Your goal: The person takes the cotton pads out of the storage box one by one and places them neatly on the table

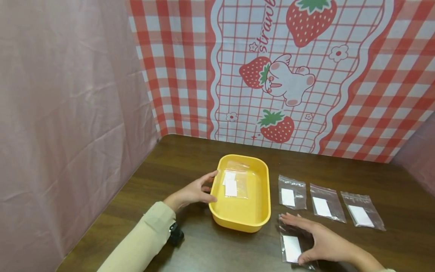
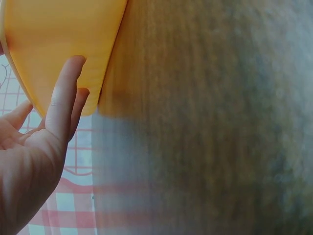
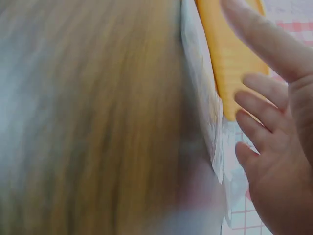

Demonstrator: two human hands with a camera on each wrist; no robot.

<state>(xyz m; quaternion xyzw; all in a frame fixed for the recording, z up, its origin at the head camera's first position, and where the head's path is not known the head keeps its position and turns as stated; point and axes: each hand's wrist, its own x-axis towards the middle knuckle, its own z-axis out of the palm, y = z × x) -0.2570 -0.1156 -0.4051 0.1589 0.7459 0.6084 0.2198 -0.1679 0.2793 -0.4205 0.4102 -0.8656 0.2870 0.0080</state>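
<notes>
In the head view a yellow plastic tub (image 1: 251,223) stands on the table with clear zip bags (image 1: 242,185) holding white cards inside it. My left hand (image 1: 193,192) is at the tub's left side, thumb and fingertips right at the rim; in the left wrist view its extended fingers (image 2: 63,100) lie along the outer wall. My right hand (image 1: 326,241) is spread over the nearest zip bag (image 1: 291,247), which has a white card in it. Its thumb is by the bag's lower edge, its fingers over the upper end. The right wrist view shows these fingers (image 3: 259,105) loosely bent, holding nothing.
Three more zip bags with white cards, a left one (image 1: 288,196), a middle one (image 1: 321,206) and a right one (image 1: 361,215), lie in a row right of the tub. A strawberry-print checked cloth (image 1: 190,75) hangs behind the brown table (image 1: 163,166); a pink curtain (image 1: 68,113) hangs at left.
</notes>
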